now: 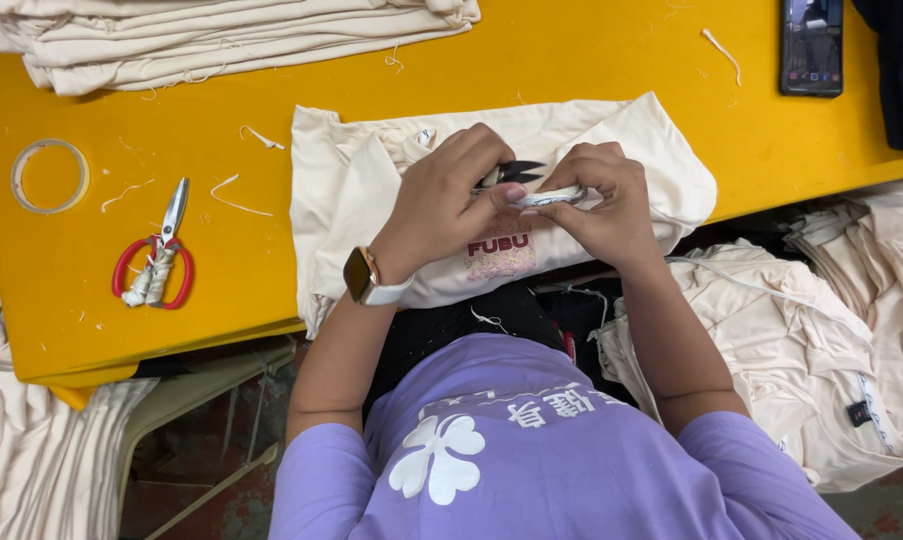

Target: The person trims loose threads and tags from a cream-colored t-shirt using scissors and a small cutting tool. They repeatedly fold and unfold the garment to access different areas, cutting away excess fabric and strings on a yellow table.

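Yellow table [572,60]: one cream garment [612,135], one red scissors [157,262], one phone [812,45]. Left hand [442,200] clamped on thread snips [512,172]; right hand [607,205] pinching a fabric fold.

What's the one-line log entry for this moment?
left hand: holds thread snips | right hand: pinches cream garment edge | red scissors: lying apart on yellow table

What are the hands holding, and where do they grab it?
The left hand holds small black snips by the handle; the right hand pinches a fold of the cream shirt.
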